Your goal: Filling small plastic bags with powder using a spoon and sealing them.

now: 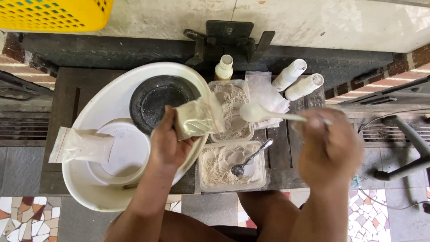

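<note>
Left hand (168, 143) pinches a small clear bag (197, 117) of pale powder, fingers closed around its lower part, mouth tipped toward the right, likely so it can take a spoonful. Bag sits just left of the far powder tub (233, 110), over the basin's right rim. Right hand (329, 148) is blurred; fingers closed on the handle of a white plastic spoon (257, 113), bowl held level over the far powder tub, just beside the bag mouth. Spoon looks empty or nearly so, hard to tell.

Counts: two rectangular clear tubs of powder, the near tub (230, 166) just below the far one, with a metal spoon (248, 160) left resting in it. Three small white-capped bottles (295, 78) behind the far tub: one straight behind, two to its right. Loose plastic bags (266, 94) right of it. White basin (96, 179) left of it holds a black dish (156, 102), a white bowl (127, 152), one filled bag (80, 145) lying on the bowl's rim. All on a dark bench (286, 152). Yellow crate (53, 13) far up-left.
</note>
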